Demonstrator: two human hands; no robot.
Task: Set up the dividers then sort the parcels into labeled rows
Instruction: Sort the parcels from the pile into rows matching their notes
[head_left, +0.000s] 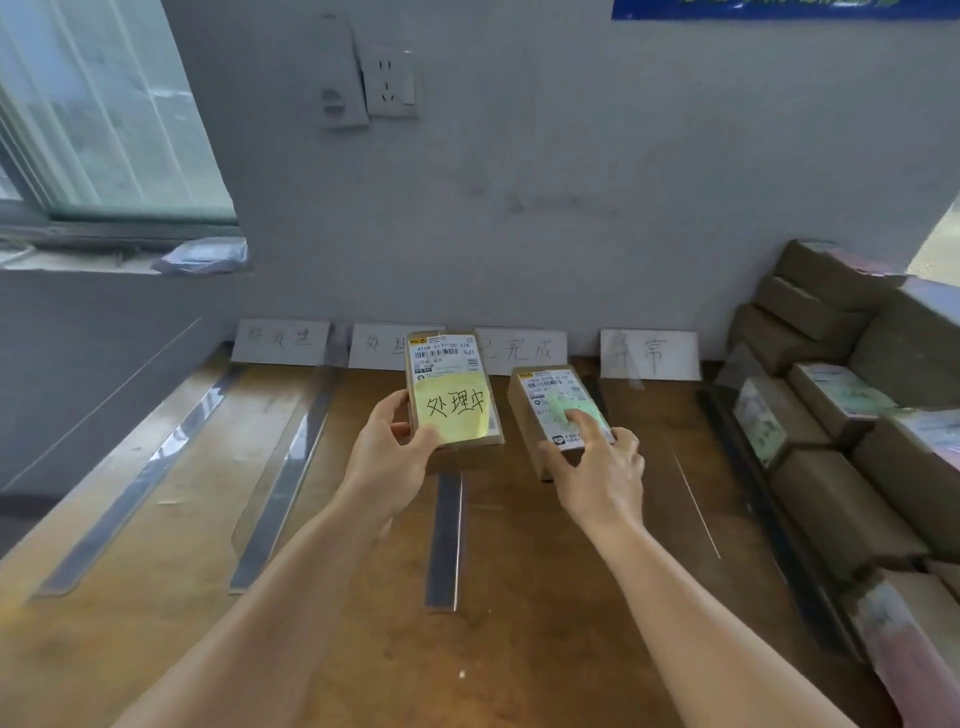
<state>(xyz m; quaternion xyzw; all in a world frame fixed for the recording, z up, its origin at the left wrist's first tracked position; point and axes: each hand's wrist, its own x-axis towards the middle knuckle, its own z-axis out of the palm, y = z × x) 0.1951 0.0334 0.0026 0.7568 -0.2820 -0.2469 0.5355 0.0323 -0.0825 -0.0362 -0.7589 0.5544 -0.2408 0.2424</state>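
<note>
My left hand (387, 457) grips a brown parcel (452, 389) with a white shipping label and a yellow sticky note, held upright above the table. My right hand (597, 467) holds a second brown parcel (550, 410) with a green note; its index finger lies on the note and the parcel's lower end touches the table. Clear acrylic dividers (283, 483) (444, 540) (140, 488) lie in strips across the wooden table (545, 623). White handwritten label cards (280, 342) (649, 354) (524, 352) lean against the wall at the head of each row.
A pile of several brown parcels (831, 415) fills the right side of the table. Behind the table stands a grey wall with a socket (389, 80). A window (104, 130) is at the upper left, with a small bag (205, 255) on its sill.
</note>
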